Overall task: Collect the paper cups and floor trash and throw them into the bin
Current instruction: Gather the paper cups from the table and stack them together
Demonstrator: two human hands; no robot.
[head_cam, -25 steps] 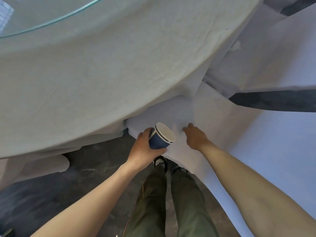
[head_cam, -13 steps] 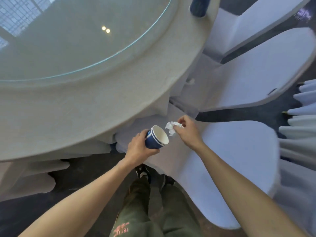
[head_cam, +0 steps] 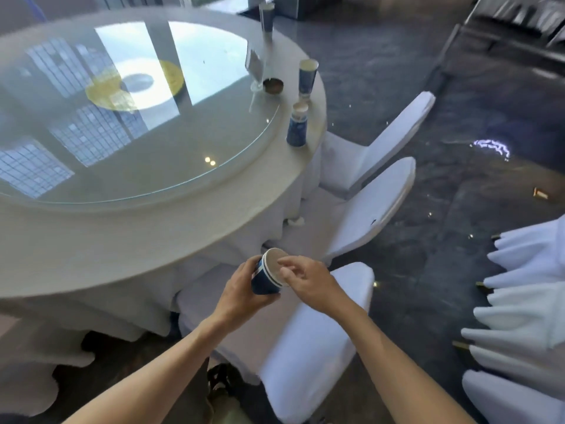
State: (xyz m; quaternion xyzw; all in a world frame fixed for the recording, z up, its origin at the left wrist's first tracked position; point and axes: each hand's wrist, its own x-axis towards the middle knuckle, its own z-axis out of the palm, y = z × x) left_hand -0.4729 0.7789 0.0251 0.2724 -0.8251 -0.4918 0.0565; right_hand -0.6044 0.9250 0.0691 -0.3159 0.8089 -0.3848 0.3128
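My left hand grips a blue paper cup with a white rim, tilted so its mouth faces right. My right hand has its fingertips bunched at the cup's mouth. No tissue shows between them, and the inside of the cup is hidden. More blue paper cups stand along the table's right rim: a near stack, one further back and a far one. A white crumpled scrap lies by the tablecloth near a chair. No bin is in view.
The round table with a white cloth and a glass turntable fills the left. A small dark bowl sits by the cups. White-covered chairs stand to the right, one under my arms. Dark glossy floor lies beyond.
I have straightened up, so the table top came into view. My right hand brought the white tissue to the cup's mouth; the tissue is no longer visible.
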